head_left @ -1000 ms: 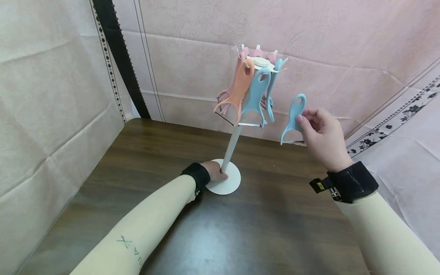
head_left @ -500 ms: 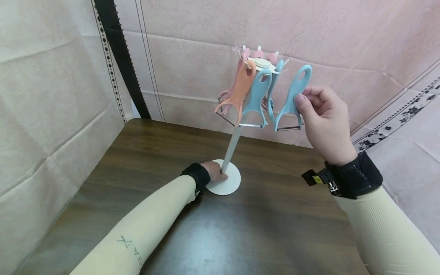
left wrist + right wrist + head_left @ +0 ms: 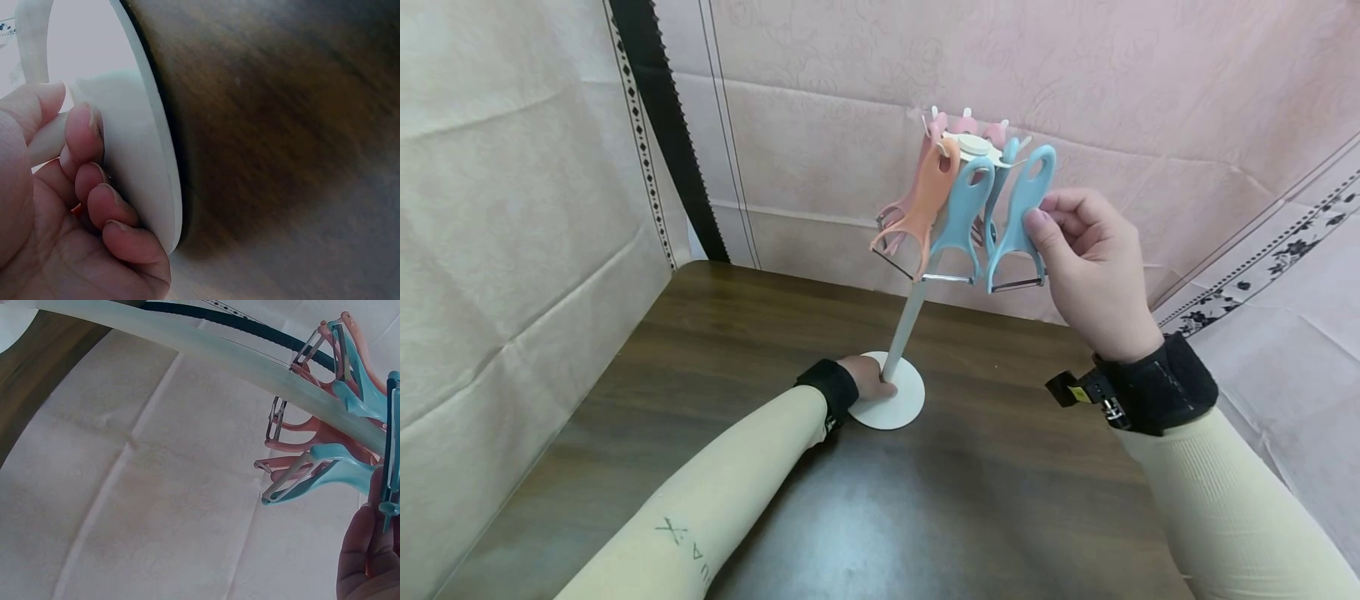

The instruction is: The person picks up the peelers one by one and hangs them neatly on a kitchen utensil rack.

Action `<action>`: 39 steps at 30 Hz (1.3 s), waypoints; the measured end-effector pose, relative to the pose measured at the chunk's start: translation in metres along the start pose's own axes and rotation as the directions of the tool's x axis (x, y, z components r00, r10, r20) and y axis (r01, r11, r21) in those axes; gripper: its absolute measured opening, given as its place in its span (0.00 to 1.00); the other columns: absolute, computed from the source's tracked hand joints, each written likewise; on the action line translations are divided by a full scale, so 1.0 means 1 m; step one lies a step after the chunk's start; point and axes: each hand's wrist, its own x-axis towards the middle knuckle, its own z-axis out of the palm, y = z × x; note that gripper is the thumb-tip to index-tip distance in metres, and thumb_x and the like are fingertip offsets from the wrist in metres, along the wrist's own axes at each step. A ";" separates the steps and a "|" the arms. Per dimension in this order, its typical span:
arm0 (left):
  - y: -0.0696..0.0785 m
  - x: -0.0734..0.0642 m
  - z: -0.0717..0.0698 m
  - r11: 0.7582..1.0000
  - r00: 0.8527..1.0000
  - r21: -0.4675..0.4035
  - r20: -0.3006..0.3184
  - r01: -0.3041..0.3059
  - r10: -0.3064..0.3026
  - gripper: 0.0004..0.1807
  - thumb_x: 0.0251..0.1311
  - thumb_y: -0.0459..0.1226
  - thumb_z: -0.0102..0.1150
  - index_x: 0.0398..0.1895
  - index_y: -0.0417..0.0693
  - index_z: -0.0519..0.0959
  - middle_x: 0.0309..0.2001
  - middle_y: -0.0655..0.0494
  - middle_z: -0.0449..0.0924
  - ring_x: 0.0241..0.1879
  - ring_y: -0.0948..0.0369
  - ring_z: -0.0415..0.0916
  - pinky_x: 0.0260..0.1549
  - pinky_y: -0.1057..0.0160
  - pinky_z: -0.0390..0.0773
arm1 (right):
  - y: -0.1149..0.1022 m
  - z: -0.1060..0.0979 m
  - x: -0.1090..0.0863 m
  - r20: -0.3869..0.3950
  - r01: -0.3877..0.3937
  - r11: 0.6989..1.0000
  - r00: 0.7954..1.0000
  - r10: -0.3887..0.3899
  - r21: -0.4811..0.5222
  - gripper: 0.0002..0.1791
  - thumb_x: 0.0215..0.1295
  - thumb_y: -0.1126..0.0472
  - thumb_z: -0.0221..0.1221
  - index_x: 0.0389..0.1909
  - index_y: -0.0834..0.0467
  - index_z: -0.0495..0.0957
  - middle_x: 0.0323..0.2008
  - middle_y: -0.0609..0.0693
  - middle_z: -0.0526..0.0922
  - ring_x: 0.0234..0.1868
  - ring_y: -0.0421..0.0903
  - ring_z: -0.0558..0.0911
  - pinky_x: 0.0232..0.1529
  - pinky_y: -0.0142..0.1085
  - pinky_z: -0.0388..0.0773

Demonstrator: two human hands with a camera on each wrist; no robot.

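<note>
My right hand [image 3: 1093,271] pinches a light blue peeler [image 3: 1021,223] between thumb and fingers, handle loop up and blade down. Its loop overlaps a hook at the right of the white stand's top disc [image 3: 973,145]. In the right wrist view the held peeler [image 3: 391,444] appears edge-on at the right border, above my fingers. My left hand [image 3: 867,377] grips the stand's pole [image 3: 905,325] low down, just over the round white base [image 3: 898,408]. The left wrist view shows thumb and index finger around the pole, other fingers curled beside the base [image 3: 125,125].
On the stand's hooks hang an orange peeler [image 3: 928,196], a blue peeler [image 3: 964,208], another blue one [image 3: 998,187] partly hidden behind, and several pink peelers [image 3: 997,133]. The stand is on a dark wooden table [image 3: 760,333]. Pale cloth [image 3: 805,167] hangs behind.
My right hand has raised the blue peeler from low at the right, then moved it left to the stand's top. My left hand keeps its grip at the pole's foot.
</note>
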 end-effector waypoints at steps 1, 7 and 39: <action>0.000 0.001 0.000 1.000 1.000 0.000 0.000 -0.001 0.001 0.25 0.63 0.53 0.58 0.48 0.39 0.80 0.31 0.54 0.78 0.32 0.57 0.74 0.37 0.60 0.72 | 0.000 0.000 0.000 0.002 0.000 1.000 1.000 0.000 0.000 0.07 0.67 0.67 0.58 0.44 0.64 0.77 0.32 0.52 0.84 0.33 0.41 0.83 0.35 0.27 0.76; -0.005 0.008 0.002 1.000 1.000 -0.003 -0.001 0.004 -0.004 0.26 0.63 0.53 0.57 0.48 0.40 0.80 0.32 0.54 0.79 0.32 0.57 0.75 0.38 0.60 0.72 | -0.002 0.003 0.002 0.008 -0.008 1.000 1.000 0.009 -0.022 0.08 0.67 0.66 0.58 0.45 0.64 0.77 0.33 0.52 0.84 0.34 0.41 0.84 0.36 0.27 0.76; 0.001 -0.004 -0.002 1.000 1.000 -0.022 -0.015 -0.021 0.021 0.23 0.64 0.51 0.57 0.46 0.39 0.81 0.30 0.54 0.79 0.31 0.57 0.74 0.37 0.61 0.72 | 0.003 0.005 0.001 0.072 -0.057 0.988 0.995 0.068 -0.145 0.10 0.69 0.61 0.57 0.44 0.64 0.78 0.33 0.49 0.85 0.36 0.43 0.84 0.41 0.30 0.76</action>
